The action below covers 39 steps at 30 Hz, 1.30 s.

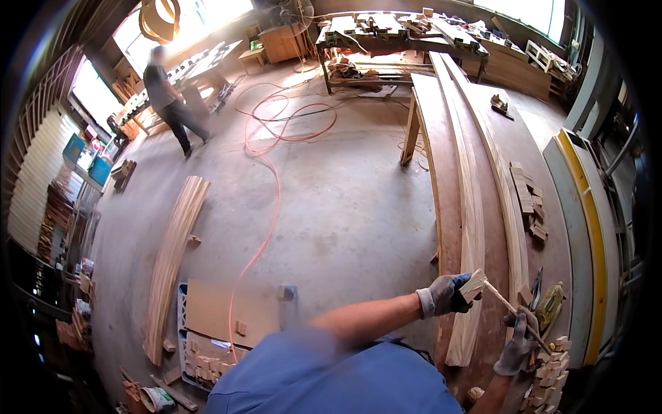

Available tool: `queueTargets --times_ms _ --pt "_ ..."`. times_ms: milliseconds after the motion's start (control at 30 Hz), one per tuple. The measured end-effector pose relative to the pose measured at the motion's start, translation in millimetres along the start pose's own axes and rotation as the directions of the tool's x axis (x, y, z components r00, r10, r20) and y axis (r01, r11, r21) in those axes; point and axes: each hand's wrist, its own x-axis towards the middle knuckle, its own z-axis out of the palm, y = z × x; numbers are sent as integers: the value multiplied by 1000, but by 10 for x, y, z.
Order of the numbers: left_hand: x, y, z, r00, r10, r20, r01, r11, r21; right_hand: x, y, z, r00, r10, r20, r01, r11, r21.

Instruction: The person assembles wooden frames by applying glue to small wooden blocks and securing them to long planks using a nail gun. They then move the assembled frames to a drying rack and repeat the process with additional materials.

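Note:
My left hand (443,297), in a grey and dark-blue work glove, is closed around a small pale wood block (474,284). My right hand (516,350), gloved in grey, grips a thin wooden stick (500,295). The stick's far tip meets the block or lies right beside it; I cannot tell which. Both hands are over the near end of a long brown worktable (491,228). Below my left hand lies a long pale wood beam (471,241), with a second long beam (509,200) to its right. A yellowish-green bottle or bag (549,307) lies beyond my right hand.
Small blocks are stacked (549,379) at the near right corner, with more offcuts (527,196) and a hand plane (501,105) farther along. Planks (176,269) lie on the floor at left, near a crate (182,324). A red hose (276,207) crosses the floor; a person (169,96) walks far left.

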Motion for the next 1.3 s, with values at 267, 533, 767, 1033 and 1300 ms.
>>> queueTargets --times_ms 267,533,767,1033,1300 --pt "41 -49 74 998 -47 -35 46 998 -40 -36 168 -172 998 -13 59 12 1000 22" --pt "153 -145 -48 999 -39 26 39 999 -20 -82 36 -113 999 -20 -30 20 1000 -8" --pt "149 -135 -80 994 -106 -5 105 988 -111 -97 60 -128 999 -36 -32 35 999 -23" --pt "344 -105 -50 985 -171 -11 167 974 -154 -172 259 -239 980 -124 -155 122 992 -21" --pt "701 -558 318 977 -195 90 123 854 506 -590 -230 -628 951 -15 -308 40 996 75"
